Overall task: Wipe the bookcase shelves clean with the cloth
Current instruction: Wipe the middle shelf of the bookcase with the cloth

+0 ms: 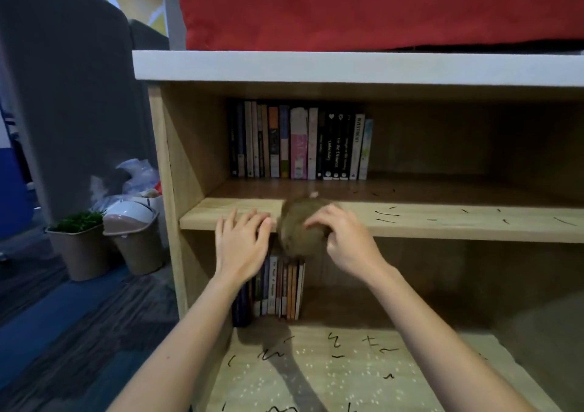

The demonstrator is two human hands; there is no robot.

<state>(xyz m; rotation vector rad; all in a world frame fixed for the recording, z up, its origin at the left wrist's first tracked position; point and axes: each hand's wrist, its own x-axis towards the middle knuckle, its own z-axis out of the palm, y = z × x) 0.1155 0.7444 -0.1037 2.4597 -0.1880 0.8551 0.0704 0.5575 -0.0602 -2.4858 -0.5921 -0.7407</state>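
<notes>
Hands: left hand flat and spread, fingers resting on the front lip of the middle shelf, holding nothing; right hand curled over the cloth, fingertips pinching its near edge.

Bookcase: pale wood, white top board, a red cushion lying on it. Two shelves show, the middle one and the bottom shelf.

Books: upper row upright at the back of the middle shelf, left of centre; lower row upright below, partly hidden by the left forearm.

Cloth: brownish, blurred, bunched on the middle shelf's front edge and drooping over it, just beside the left hand.

Marks: short dark strokes scattered along the middle shelf to the right of the cloth; more strokes and pale specks across the bottom shelf.

Floor items, left: potted plant, lidded bin.

Step in hand, as judged: gathering or setting the cloth at the middle shelf's edge, wiping barely begun there. Next move likely calls for pressing the cloth flat and sweeping rightward over the strokes, the left hand bracing; the bottom shelf remains undone.
</notes>
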